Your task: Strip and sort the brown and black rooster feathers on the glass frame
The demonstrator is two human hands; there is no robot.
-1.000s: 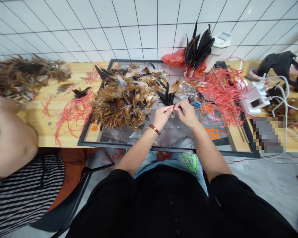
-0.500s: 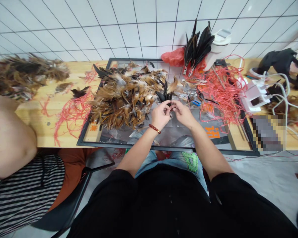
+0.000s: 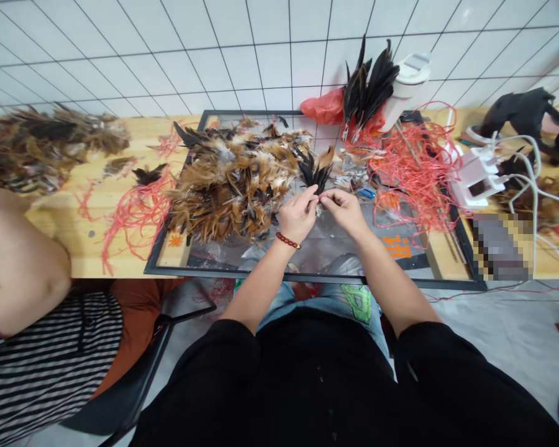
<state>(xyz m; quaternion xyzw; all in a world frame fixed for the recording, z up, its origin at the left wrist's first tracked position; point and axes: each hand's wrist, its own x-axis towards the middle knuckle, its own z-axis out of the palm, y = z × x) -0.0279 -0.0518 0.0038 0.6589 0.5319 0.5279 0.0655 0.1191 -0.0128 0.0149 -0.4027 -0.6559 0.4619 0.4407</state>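
Observation:
My left hand (image 3: 298, 216), with a red bead bracelet on its wrist, is closed on the base of a small bunch of black feathers (image 3: 315, 171). Fingertips of my right hand (image 3: 343, 211) are pinched together right beside it, touching the same base; anything thin between them is too small to make out. The bunch fans out upward, away from me. To its left lies a large heap of brown feathers (image 3: 233, 186) on the black-framed board (image 3: 261, 272). A small blue tool (image 3: 367, 193) rests right of my hands.
Tangled pink string (image 3: 414, 167) covers the board's right side. Behind stand tall black feathers (image 3: 368, 87) by a red bag (image 3: 321, 107). White chargers (image 3: 477, 177) with cables sit at the right. A co-worker's arm (image 3: 23, 248) rests at the left table edge.
The black feathers between my hands now spread wider and show more fully. My fingers have shifted slightly, the right ones now pinched by the feather base.

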